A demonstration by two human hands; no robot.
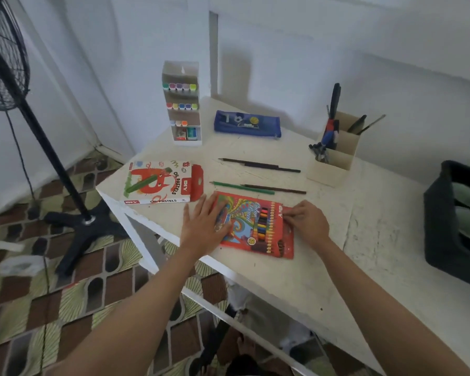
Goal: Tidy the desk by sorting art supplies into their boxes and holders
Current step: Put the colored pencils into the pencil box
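You are working on the coloured-pencil box (pixel 258 226), which is lying flat near the front edge of the white desk (pixel 337 280). Your left hand (pixel 205 226) is resting on the box's 9 o'clock end, palm down, with the fingers straight and spread. Your right hand (pixel 307 223) is sitting at the 3 o'clock end with its fingers curled, pinching the edge of the box there; whether a flap is lifting cannot be told.

Taking the box as the centre of the dial, a green pencil (pixel 242 187) and a brown pencil (pixel 277 189) are lying loose just beyond it at 12 o'clock, their ends overlapping. Two dark pencils (pixel 258 164) are lying farther out the same way. The oil pastels box (pixel 158 183) is lying at 10 o'clock, close to the desk's corner. The marker rack (pixel 183 104) is standing at 11 o'clock, the blue pencil case (pixel 246 124) is lying at 12, and the cardboard pen holder (pixel 334 156) is standing at 1 o'clock.
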